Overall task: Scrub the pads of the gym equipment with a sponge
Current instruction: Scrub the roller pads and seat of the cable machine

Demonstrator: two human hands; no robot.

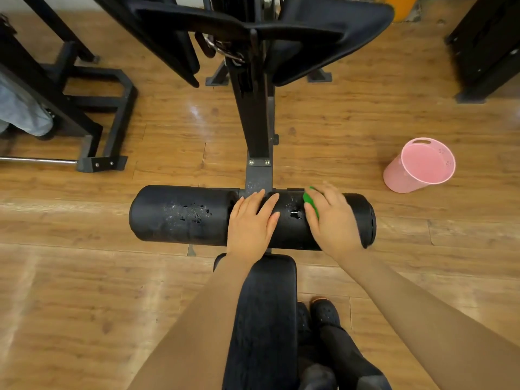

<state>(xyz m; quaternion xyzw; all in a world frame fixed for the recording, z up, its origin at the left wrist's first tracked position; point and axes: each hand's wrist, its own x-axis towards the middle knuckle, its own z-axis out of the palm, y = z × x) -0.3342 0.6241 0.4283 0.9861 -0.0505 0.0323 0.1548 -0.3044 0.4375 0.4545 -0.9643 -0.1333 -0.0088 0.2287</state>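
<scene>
Both hands rest on the wet cylindrical roller pad [180, 215]: left hand [251, 220] flat and spread, right hand [334, 220] pressing a green sponge [309, 200].

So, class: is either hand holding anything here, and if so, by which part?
The right hand grips the green sponge from above, covering most of it, against the roller pad. The left hand holds nothing; it rests flat on the pad.

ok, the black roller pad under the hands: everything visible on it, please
The roller pad is a black, matte cylinder lying crosswise on a black metal post, above the wood floor. It comes in two halves, one each side of the post. Water droplets and small wet patches dot its top. The left hand rests flat near the middle; the right hand presses a green sponge onto the right half.
</scene>
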